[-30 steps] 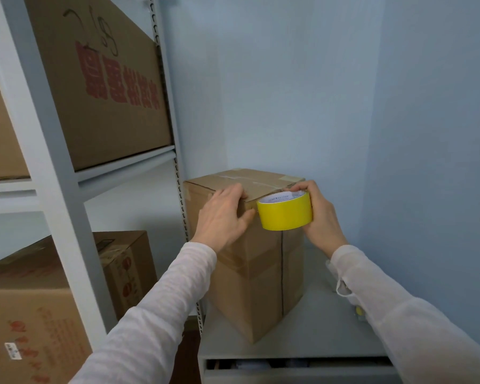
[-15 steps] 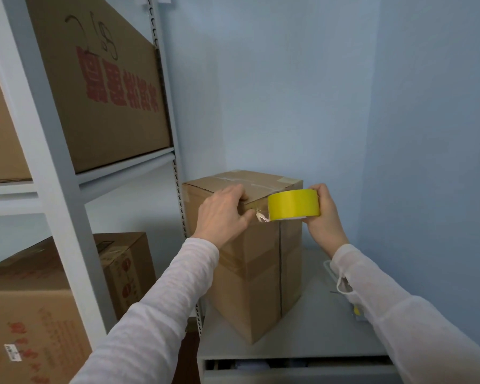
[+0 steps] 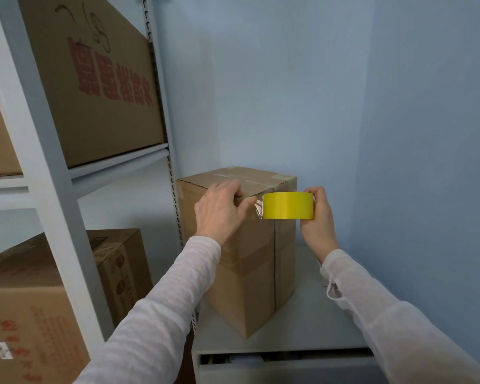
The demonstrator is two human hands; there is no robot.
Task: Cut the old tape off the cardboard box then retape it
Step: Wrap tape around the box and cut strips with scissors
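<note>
A tall brown cardboard box (image 3: 250, 278) stands on a grey cabinet top, with strips of old clear tape across its lid. My right hand (image 3: 317, 220) grips a yellow tape roll (image 3: 288, 205) at the box's upper front edge, the roll turned edge-on. A short length of tape (image 3: 258, 207) runs from the roll to my left hand (image 3: 221, 210), whose thumb pins the tape end against the box's top corner while the fingers curl over the lid.
The grey cabinet (image 3: 311, 322) has a drawer slightly open below its front edge. A white metal shelf rack (image 3: 67, 173) at left holds large cardboard boxes (image 3: 94, 87) above and below. Blue walls close in behind and at right.
My right hand turned the yellow roll edge-on and drew it to the right, pulling out a short strip of tape. My left hand stayed on the box's top corner.
</note>
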